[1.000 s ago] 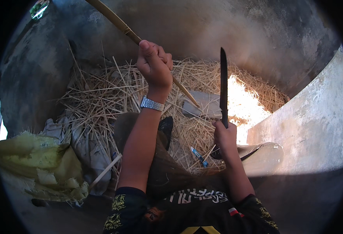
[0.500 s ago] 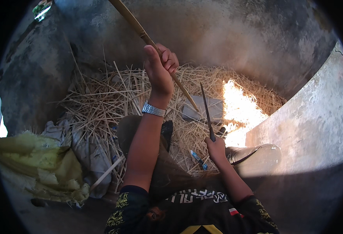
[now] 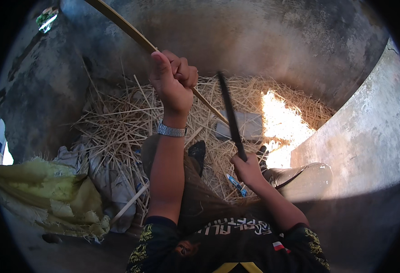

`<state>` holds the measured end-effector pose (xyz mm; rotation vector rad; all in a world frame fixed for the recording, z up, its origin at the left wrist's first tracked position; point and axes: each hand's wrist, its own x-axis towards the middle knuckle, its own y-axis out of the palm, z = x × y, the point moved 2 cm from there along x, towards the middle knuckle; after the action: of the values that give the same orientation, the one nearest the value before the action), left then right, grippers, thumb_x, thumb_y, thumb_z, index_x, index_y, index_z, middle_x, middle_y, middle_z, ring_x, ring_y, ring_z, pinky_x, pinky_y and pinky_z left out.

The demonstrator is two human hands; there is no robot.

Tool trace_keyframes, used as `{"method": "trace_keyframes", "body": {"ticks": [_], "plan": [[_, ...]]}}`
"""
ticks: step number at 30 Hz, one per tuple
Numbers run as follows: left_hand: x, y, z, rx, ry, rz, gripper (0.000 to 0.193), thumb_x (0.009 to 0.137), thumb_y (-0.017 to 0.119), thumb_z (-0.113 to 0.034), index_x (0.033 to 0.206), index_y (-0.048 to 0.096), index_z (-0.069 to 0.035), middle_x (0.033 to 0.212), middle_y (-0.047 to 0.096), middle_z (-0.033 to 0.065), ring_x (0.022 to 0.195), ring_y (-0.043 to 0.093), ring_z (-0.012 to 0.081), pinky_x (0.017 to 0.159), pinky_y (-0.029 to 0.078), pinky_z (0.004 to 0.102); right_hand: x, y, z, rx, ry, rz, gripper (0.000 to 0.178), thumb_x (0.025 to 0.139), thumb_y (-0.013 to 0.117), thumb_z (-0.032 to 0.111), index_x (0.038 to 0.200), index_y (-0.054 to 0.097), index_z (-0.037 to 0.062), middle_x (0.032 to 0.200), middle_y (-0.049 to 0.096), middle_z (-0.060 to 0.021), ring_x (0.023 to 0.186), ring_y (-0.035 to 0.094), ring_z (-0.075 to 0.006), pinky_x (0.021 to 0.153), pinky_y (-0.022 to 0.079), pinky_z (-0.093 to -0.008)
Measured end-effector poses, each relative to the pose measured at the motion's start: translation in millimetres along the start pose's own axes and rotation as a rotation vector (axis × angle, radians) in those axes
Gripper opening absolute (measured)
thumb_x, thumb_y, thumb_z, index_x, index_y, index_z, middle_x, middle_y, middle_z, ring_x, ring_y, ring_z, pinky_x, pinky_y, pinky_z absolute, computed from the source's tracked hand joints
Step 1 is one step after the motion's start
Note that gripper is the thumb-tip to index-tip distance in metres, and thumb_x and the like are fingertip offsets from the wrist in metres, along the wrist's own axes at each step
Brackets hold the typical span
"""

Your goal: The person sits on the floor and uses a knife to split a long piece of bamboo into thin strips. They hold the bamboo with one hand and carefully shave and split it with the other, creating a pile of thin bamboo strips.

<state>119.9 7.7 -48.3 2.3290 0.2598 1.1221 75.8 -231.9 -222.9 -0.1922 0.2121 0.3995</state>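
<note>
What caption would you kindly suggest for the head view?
Left hand holds long strip, right hand knife, above straw-like litter.

The floor (image 3: 220, 189) carries a wide litter of pale strips (image 3: 118, 120) across the middle of the frame, brightly sunlit at centre right. A flat grey block (image 3: 251, 125) lies among them right of centre, and a small blue object (image 3: 237, 185) below it. Crumpled grey cloth (image 3: 113, 198) lies at lower left.

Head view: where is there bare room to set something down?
The grey block has a mostly bare patch between the knife and the sunlit straw. The shaded surface right of the right sleeve also looks bare, though it may not be level. Crowded: loose straw around the block, yellow cloth left of the left forearm.
</note>
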Motion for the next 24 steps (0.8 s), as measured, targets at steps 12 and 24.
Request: {"method": "trace_keyframes", "body": {"ticks": [12,24], "plan": [[-4.8,2.2,-6.1,0.016,0.009,-0.008,0.061,0.096,0.041,-0.068,0.069,0.029,-0.015,0.055,0.019,-0.0068,0.045,0.013,0.0055,0.044,0.011,0.0275,-26.9,-5.8,54.4,0.561,-0.555,-0.281,0.035,0.095,0.056,0.007,0.063,0.041,0.0085,0.054,0.042,0.0034,0.05,0.038,-0.0053,0.045,0.027,-0.0248],[-23.3,32.8,-24.2,0.064,-0.009,0.222,0.055,0.102,0.042,-0.058,0.083,0.047,-0.006,0.058,0.032,-0.0036,0.049,0.03,0.0069,0.045,0.025,0.0245,-1.0,-19.3,-18.8,-0.047,0.256,0.1,0.025,0.086,0.065,0.016,0.068,0.051,0.0073,0.05,0.043,0.002,0.037,0.039,-0.0107,0.036,0.028,-0.0294]]}}
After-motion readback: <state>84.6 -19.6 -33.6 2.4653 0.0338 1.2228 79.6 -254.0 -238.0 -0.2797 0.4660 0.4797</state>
